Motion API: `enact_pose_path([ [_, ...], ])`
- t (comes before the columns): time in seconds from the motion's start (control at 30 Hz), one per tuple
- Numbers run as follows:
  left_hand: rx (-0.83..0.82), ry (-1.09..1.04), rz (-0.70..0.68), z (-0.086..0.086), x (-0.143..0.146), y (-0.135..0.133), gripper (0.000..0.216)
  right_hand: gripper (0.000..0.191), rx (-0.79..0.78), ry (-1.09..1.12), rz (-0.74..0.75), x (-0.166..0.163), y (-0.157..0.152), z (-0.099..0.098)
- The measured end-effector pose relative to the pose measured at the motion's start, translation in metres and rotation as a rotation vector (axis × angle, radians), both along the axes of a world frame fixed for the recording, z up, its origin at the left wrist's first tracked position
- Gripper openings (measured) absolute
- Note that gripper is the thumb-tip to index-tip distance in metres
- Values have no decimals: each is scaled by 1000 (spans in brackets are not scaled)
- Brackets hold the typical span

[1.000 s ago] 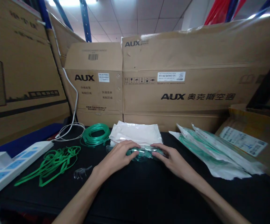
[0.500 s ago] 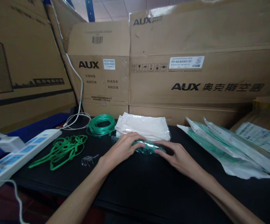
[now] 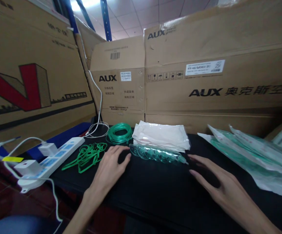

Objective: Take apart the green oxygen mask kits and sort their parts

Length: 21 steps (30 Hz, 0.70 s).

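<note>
A row of clear green-tinted masks (image 3: 157, 153) lies on the black table (image 3: 160, 191), just in front of a stack of white pouches (image 3: 161, 136). My left hand (image 3: 109, 170) rests flat on the table to the left of the masks, fingers spread, holding nothing. My right hand (image 3: 217, 183) hovers low at the right of the masks, fingers stretched out, also empty. Neither hand touches the masks. A bunch of green elastic straps (image 3: 87, 156) lies just left of my left hand.
A coil of green tubing (image 3: 119, 132) sits behind the straps. Sealed packs with green contents (image 3: 250, 156) lie at the right. A white power strip (image 3: 50, 159) with plugs and cables is at the left edge. Large AUX cardboard boxes (image 3: 204, 81) wall the back.
Both hands have let go of the row of masks and drawn apart, left hand to the left, right hand to the right. The camera view has swung left.
</note>
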<state>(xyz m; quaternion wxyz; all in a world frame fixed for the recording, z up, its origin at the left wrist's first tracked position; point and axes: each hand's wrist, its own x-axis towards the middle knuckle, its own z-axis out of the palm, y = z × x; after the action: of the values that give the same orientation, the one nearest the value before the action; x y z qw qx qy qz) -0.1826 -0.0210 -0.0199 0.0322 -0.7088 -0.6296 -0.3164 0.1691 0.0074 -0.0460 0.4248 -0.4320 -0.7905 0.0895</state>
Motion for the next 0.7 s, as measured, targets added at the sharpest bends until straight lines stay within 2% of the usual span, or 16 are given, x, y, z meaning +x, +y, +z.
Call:
enact_pose_path([
  [0.07,-95,51,65,-5,-22,-6,27,41,-2,10,-32,13,-19,-8],
  [0.17,-155,79,63,-11,-42,-10,26,44,-55,-2,-70,32,-43,-26],
  [0.3,-163,104,82,-19,-51,-14,30,45,-123,-15,-103,51,-57,-52],
  [0.4,-148,120,101,-22,-53,-19,35,42,-128,8,-122,56,-61,-62],
  [0.53,-143,146,139,-22,-53,-22,36,39,-135,50,-131,52,-64,-60],
  [0.7,-171,178,180,-19,-62,-18,37,36,-112,113,-132,39,-61,-41],
])
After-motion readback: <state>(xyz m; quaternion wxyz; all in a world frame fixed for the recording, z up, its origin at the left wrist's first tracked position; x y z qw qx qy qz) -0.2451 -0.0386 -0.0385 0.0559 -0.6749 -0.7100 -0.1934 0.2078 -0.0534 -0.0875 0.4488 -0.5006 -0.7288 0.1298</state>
